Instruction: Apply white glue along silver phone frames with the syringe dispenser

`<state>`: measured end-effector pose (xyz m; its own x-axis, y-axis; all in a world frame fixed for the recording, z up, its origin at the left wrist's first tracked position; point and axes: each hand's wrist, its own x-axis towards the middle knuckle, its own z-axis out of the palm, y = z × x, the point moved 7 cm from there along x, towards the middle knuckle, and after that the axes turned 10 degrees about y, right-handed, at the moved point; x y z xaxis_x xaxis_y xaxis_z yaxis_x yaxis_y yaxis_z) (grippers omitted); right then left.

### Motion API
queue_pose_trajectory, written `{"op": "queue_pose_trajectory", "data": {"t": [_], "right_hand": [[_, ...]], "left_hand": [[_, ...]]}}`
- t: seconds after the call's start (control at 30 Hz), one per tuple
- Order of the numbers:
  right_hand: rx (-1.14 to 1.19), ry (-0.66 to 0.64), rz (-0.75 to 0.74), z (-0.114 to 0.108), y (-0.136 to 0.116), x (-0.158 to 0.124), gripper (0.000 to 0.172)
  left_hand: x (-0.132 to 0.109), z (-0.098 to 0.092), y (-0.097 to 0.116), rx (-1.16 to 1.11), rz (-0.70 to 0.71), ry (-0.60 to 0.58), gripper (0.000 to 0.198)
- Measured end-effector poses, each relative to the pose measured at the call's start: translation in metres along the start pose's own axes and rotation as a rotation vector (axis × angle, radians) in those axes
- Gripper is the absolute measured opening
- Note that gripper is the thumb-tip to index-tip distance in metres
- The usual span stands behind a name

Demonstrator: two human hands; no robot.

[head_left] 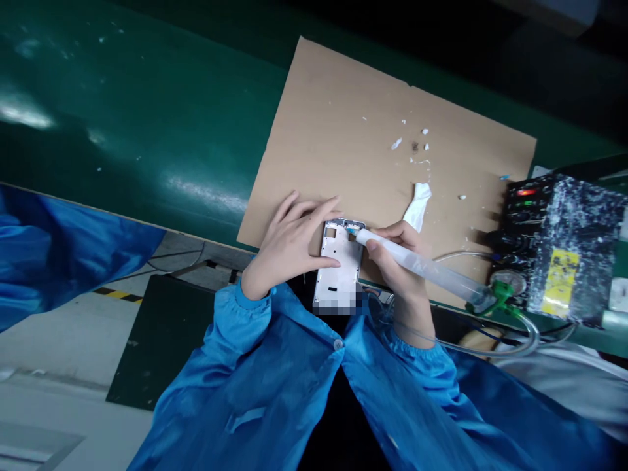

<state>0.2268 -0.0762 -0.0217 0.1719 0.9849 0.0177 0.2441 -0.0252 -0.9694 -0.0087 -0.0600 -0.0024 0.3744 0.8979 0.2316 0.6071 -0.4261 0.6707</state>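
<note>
A pale metal phone frame [335, 275] lies at the near edge of the cardboard, its lower end blurred by blocks. My left hand [292, 242] holds it, thumb across its face and fingertips at its top edge. In my right hand [400, 261] is a dispensing syringe [422, 265], a whitish translucent barrel gripped near its front. The blue tip [351, 230] is at the frame's upper part, by the cutouts; whether it touches cannot be made out. A green cap [500, 297] closes the rear of the barrel, and a clear air tube [532, 333] runs from it.
A brown cardboard sheet [363, 144] covers part of the green table [147, 118]. On it lie a crumpled white wipe [417, 204] and several white scraps [396, 144]. To the right stands a stained dispenser controller [559, 248] with a gauge. A blue sleeve [63, 255] of another person shows at left.
</note>
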Motion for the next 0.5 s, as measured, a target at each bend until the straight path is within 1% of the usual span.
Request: {"op": "queue_pose_trajectory", "data": {"t": [0.23,0.4,0.5], "right_hand": [[-0.019,-0.004,0.024,0.0002,0.0009,0.0000,0.037],[-0.019,0.001,0.015,-0.0022,0.0052,-0.0005,0.033],[-0.035,0.001,-0.005,-0.0018,0.0034,0.0003,0.032]], "left_hand": [[-0.0006,0.0015,-0.0007,-0.001,0.007,0.001,0.129],[-0.0005,0.0018,-0.0009,0.008,0.002,-0.005,0.129],[0.0003,0.0009,0.0002,-0.003,0.004,-0.003,0.128]]}}
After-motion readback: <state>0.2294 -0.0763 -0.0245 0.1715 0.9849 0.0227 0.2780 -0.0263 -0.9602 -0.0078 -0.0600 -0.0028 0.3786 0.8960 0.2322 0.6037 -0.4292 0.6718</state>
